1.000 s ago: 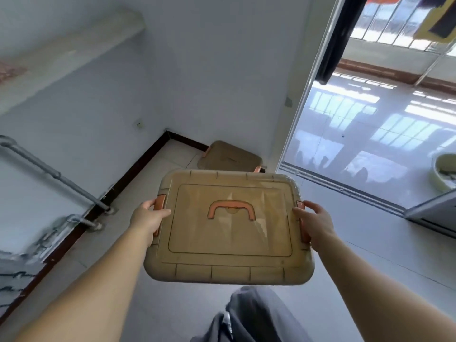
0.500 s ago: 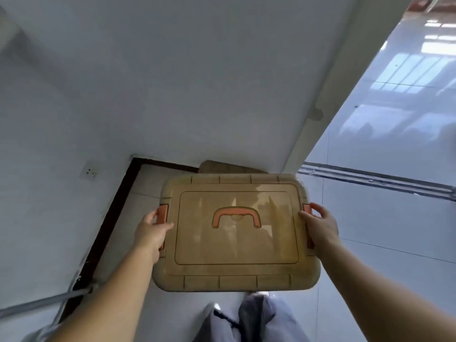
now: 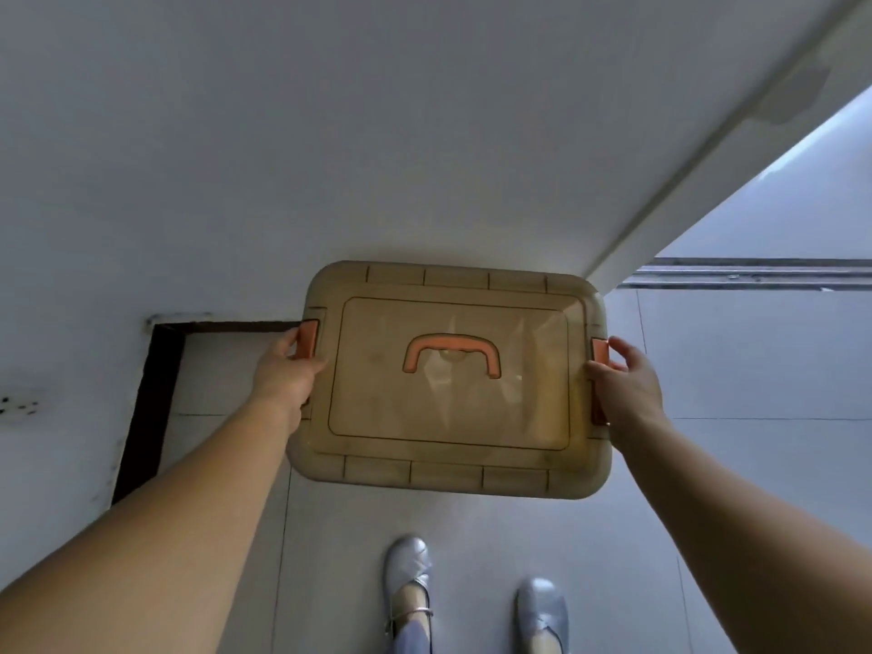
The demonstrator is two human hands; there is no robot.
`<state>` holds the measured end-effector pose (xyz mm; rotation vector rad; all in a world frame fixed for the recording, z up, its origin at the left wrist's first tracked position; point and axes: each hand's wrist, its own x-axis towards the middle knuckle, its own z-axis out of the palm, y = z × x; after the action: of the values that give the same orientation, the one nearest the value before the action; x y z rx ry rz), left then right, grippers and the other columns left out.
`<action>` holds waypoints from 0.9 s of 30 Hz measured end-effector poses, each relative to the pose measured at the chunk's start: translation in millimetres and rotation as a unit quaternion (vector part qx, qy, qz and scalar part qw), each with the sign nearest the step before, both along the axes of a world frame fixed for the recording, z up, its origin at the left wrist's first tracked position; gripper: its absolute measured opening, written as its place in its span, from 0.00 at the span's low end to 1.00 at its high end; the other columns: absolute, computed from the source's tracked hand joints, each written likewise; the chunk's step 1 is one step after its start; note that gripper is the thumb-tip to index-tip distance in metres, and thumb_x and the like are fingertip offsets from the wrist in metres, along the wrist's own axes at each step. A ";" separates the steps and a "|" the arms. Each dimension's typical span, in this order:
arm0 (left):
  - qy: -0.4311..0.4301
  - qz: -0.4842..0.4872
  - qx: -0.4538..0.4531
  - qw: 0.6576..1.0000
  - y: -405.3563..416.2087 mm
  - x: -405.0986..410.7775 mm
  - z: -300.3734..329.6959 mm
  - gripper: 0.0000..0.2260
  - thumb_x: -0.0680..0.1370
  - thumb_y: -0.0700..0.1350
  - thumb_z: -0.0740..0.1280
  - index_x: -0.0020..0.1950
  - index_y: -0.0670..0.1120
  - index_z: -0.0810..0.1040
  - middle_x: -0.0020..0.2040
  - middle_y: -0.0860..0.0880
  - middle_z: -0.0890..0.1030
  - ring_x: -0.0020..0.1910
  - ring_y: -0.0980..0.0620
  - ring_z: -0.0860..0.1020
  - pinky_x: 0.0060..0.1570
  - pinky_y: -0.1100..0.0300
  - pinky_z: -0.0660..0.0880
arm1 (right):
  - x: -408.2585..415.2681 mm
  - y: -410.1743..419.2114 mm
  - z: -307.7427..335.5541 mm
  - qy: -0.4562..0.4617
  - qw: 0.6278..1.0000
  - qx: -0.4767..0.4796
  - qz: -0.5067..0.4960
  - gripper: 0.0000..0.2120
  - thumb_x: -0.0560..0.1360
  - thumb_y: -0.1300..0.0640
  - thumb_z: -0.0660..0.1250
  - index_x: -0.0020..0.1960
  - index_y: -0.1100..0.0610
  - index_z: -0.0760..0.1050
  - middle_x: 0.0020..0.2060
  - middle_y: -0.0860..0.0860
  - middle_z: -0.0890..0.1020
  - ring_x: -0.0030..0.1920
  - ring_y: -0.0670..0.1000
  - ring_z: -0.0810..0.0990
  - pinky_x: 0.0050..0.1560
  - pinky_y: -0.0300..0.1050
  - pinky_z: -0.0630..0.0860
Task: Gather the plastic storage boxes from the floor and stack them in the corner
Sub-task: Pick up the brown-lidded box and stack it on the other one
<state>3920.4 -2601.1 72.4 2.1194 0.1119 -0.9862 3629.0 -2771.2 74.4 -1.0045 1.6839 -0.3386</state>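
Note:
A tan translucent plastic storage box (image 3: 448,417) with an orange lid handle and orange side clasps is held level in the corner by the white wall. My left hand (image 3: 285,375) grips its left side at the orange clasp. My right hand (image 3: 623,384) grips its right side at the other clasp. The box seen earlier on the corner floor is hidden beneath the held one.
The white wall (image 3: 377,134) stands straight ahead, with a dark baseboard (image 3: 155,394) along the left wall. A sliding door track (image 3: 755,276) runs at the right. Both of my silver shoes (image 3: 408,582) stand on the grey floor tiles just behind the box.
I have stepped closer to the corner and the view has tilted down. The held box now covers the box on the corner floor, and my feet have come into view.

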 end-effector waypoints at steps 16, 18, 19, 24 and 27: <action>-0.100 0.000 -0.098 0.990 -1.3 13.9 -35.6 0.25 0.75 0.41 0.69 0.72 0.49 0.69 0.68 0.42 0.74 0.60 0.43 0.75 0.59 0.50 0.74 | 15.0 -4.5 -35.3 -0.025 0.991 -0.132 0.017 0.20 0.78 0.57 0.62 0.69 0.49 0.68 0.64 0.55 0.75 0.59 0.57 0.78 0.59 0.52 0.78; -0.112 -0.004 -0.101 0.989 -3.2 16.1 -36.9 0.25 0.75 0.42 0.69 0.71 0.48 0.69 0.68 0.41 0.74 0.62 0.42 0.75 0.60 0.50 0.74 | 16.8 -6.1 -38.0 -0.023 0.988 -0.151 0.020 0.19 0.78 0.56 0.62 0.69 0.49 0.69 0.63 0.54 0.76 0.57 0.56 0.79 0.55 0.50 0.79; -0.120 -0.010 -0.101 0.988 -3.2 15.9 -38.3 0.25 0.75 0.42 0.69 0.72 0.47 0.69 0.68 0.41 0.74 0.62 0.42 0.75 0.60 0.51 0.74 | 17.0 -6.6 -39.7 -0.018 0.987 -0.158 0.026 0.19 0.78 0.56 0.62 0.69 0.49 0.69 0.61 0.54 0.77 0.54 0.55 0.79 0.51 0.48 0.80; -0.195 -0.069 -0.083 0.975 1.9 11.4 -45.5 0.26 0.77 0.47 0.67 0.73 0.45 0.66 0.70 0.41 0.72 0.65 0.40 0.73 0.60 0.53 0.70 | 9.3 -12.5 -43.8 -0.053 0.985 -0.154 0.060 0.21 0.77 0.55 0.65 0.69 0.51 0.69 0.53 0.55 0.79 0.43 0.52 0.81 0.38 0.42 0.78; -0.199 -0.059 -0.105 0.973 15.4 8.1 -52.4 0.29 0.75 0.53 0.68 0.72 0.43 0.68 0.68 0.42 0.74 0.63 0.41 0.74 0.64 0.49 0.71 | -7.7 -13.5 -52.1 -0.133 0.977 -0.148 0.079 0.22 0.76 0.50 0.66 0.68 0.56 0.70 0.57 0.55 0.78 0.51 0.55 0.80 0.49 0.49 0.78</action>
<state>3928.5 -2585.7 20.0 2.0977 -0.3077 -0.5909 3621.3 -2784.6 22.2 -1.2454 1.3268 -0.6027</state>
